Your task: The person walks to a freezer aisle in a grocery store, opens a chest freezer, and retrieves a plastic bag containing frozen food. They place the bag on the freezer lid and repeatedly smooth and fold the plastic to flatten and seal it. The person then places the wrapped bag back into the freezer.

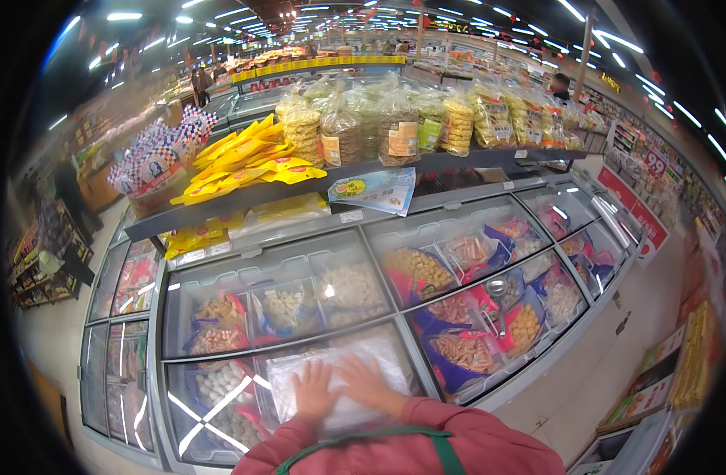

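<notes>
My left hand [313, 389] lies with its fingers spread on a white, translucent plastic sheet or bag [339, 409]. Beside it my right hand [363, 380] also rests on this plastic, slightly blurred, fingers apart. The plastic lies on the glass lid [256, 359] of a chest freezer, just in front of me. Whether it is one layer or a stack, I cannot tell. Under the glass, to the left, are round white frozen balls [219, 386] in a bin. A metal scoop [497, 297] is at the right, over bins of frozen food.
A dark shelf [351, 172] above the freezer holds yellow packets [244, 163], bagged noodles [458, 127] and a price sign [374, 190]. Another freezer section [110, 356] stands left. Boxes [648, 380] are at the lower right. A person [559, 88] stands far off, beyond the shelf.
</notes>
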A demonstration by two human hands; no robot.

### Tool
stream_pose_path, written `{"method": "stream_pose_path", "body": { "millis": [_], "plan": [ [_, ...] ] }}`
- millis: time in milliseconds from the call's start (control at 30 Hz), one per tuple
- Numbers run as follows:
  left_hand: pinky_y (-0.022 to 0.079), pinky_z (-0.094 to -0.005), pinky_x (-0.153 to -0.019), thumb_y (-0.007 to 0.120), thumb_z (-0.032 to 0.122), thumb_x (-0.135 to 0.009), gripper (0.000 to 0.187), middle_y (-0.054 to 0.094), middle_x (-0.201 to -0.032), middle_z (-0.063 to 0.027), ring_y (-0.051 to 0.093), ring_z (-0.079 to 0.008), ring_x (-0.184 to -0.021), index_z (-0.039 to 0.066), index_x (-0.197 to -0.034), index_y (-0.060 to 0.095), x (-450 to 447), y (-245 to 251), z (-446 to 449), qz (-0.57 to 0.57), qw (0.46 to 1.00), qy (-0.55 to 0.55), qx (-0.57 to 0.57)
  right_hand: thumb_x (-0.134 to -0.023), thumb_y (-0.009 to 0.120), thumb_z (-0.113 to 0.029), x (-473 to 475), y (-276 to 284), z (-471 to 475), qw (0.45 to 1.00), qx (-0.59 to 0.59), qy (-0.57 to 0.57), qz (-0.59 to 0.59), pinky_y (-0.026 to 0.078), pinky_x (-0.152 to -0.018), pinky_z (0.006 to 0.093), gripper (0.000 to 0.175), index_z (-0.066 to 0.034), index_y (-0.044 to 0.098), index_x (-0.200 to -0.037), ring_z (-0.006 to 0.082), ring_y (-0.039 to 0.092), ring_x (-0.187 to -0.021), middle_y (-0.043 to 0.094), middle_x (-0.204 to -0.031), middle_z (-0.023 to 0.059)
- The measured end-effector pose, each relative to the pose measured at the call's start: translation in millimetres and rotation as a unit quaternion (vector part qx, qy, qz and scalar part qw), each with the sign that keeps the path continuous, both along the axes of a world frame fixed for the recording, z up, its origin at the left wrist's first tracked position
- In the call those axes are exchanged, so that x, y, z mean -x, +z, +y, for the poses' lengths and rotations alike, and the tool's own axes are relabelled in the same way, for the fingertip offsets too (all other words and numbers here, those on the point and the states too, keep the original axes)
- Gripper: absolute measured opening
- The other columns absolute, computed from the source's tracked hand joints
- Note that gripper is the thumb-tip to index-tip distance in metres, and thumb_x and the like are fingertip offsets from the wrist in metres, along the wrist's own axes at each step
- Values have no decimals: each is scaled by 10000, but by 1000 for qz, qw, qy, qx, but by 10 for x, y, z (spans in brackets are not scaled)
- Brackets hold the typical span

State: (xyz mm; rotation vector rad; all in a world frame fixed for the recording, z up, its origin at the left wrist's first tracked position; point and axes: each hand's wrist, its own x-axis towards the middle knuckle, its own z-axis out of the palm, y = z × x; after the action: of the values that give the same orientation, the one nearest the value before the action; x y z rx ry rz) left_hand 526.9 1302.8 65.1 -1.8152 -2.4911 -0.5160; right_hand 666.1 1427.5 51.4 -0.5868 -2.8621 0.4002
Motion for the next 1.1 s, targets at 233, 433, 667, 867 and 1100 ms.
{"method": "stream_pose_path", "body": {
  "millis": [233, 433, 667, 867, 1100],
  "plan": [
    [170, -637, -1119, 622, 453, -826, 671, 351, -1515, -189, 254, -399, -1427, 103, -1384, 492, 608, 51, -432, -19, 988, 153, 15, -920, 535, -420, 3, 16, -24, 1000, -22, -1, -6, 176, -1051, 701, 584, -204, 415, -1449, 307, 228, -1449, 321, -1549, 85],
    [146, -648, -1116, 682, 399, -795, 764, 251, -1531, -263, 179, -462, -1432, 58, -1426, 417, 547, 153, -487, -7, 975, 222, -14, -926, 534, -446, 41, -85, 30, 1000, -13, 0, -20, 160, -1078, 698, 579, -237, 418, -1452, 306, 222, -1456, 320, -1555, 55],
    [178, -700, -1070, 712, 421, -769, 759, 325, -1487, -267, 242, -464, -1406, 85, -1397, 451, -217, 136, -599, -20, 997, 72, 24, -888, 589, -399, -94, -23, -165, 996, 12, 54, 74, 219, -1053, 685, 614, -113, 446, -1412, 317, 270, -1432, 371, -1506, 122],
    [195, -696, -1061, 698, 477, -772, 760, 333, -1496, -243, 243, -458, -1411, 106, -1395, 470, -378, -71, -716, 11, 998, 60, 20, -903, 555, -477, -468, 42, -537, 995, 3, 94, -28, 235, -1066, 664, 673, -81, 422, -1431, 330, 259, -1438, 328, -1530, 144],
    [181, -702, -1062, 660, 513, -801, 744, 336, -1495, -242, 244, -457, -1412, 110, -1398, 476, -356, -24, -719, 11, 998, 62, 21, -892, 545, -476, -966, 227, -132, 997, 2, -17, -81, 147, -1117, 645, 720, -85, 363, -1468, 342, 176, -1467, 265, -1560, 165]
  ]
}}
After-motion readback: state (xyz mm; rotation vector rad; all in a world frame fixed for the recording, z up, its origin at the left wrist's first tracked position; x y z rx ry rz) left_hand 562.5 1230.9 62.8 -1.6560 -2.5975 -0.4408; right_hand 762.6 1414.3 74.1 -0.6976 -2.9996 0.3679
